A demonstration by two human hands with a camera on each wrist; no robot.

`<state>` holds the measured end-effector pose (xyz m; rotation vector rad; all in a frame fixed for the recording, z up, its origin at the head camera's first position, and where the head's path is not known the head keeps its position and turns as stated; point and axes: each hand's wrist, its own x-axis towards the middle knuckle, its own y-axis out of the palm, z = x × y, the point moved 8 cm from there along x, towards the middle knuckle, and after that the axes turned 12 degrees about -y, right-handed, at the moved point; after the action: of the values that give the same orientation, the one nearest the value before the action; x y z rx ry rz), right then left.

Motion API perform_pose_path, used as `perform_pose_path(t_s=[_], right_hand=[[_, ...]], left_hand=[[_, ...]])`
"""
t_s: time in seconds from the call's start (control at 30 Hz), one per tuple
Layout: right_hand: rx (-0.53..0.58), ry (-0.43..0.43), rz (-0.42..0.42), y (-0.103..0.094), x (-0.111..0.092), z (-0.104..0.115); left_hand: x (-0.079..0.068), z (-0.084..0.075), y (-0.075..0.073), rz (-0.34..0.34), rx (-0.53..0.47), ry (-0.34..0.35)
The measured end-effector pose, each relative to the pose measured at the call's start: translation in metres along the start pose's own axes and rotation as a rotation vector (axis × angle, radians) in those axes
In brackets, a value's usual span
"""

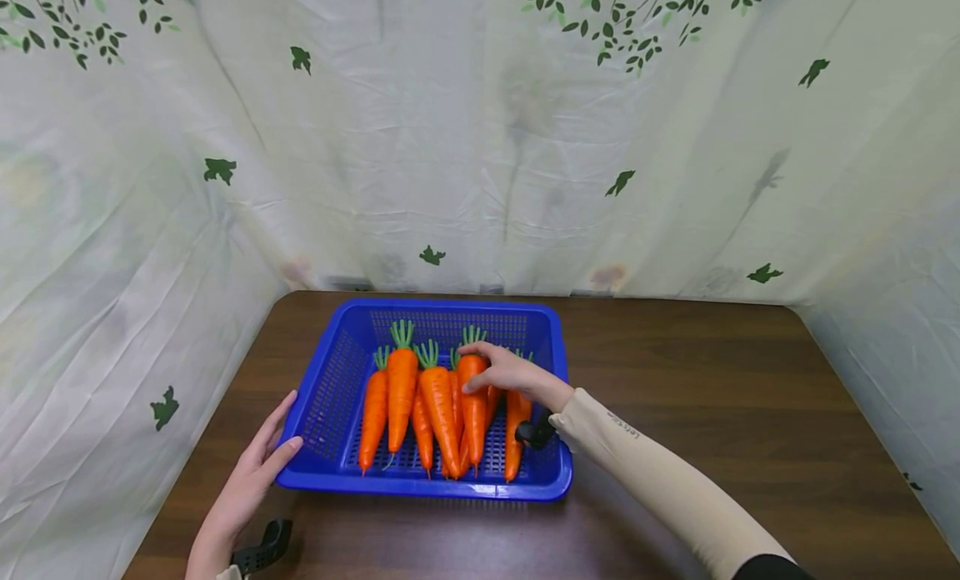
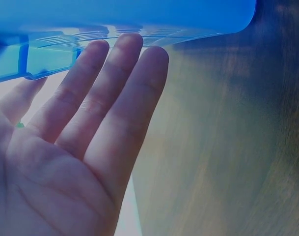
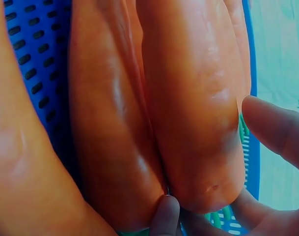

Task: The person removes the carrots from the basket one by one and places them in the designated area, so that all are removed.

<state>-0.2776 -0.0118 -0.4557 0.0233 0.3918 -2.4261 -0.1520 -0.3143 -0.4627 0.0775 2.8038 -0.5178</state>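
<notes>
A blue plastic basket with perforated walls holds several orange carrots with short green tops. My right hand reaches in from the right and grips one carrot near its leafy end. In the right wrist view, the thumb lies along one side of this carrot, and other fingers reach round its crown. Another carrot lies beside it. My left hand touches the basket's left side with straight fingers, its thumb at the rim. The left wrist view shows its fingertips against the basket.
The basket stands on a brown wooden table, toward its back left, with table surface to its right. A pale curtain with leaf prints hangs behind and along both sides. A dark wrist device on the right arm overhangs the basket.
</notes>
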Motion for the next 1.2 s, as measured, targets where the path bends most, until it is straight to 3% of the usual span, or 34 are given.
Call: perform_pose_path(t_s=[0.5,0.83,1.2], right_hand=[[-0.003,-0.057,-0.087,-0.002,-0.002,0.003],[0.122,-0.029,-0.134,-0.008,-0.006,0.01],[0.253,-0.109,-0.151,-0.021,-0.022,0.032]], left_hand=[[0.0,0.003,0.0,-0.012,-0.018,-0.019],[-0.002,0.0,0.002,-0.015,-0.05,-0.008],[-0.006,-0.004,0.003,-0.079,0.016,0.033]])
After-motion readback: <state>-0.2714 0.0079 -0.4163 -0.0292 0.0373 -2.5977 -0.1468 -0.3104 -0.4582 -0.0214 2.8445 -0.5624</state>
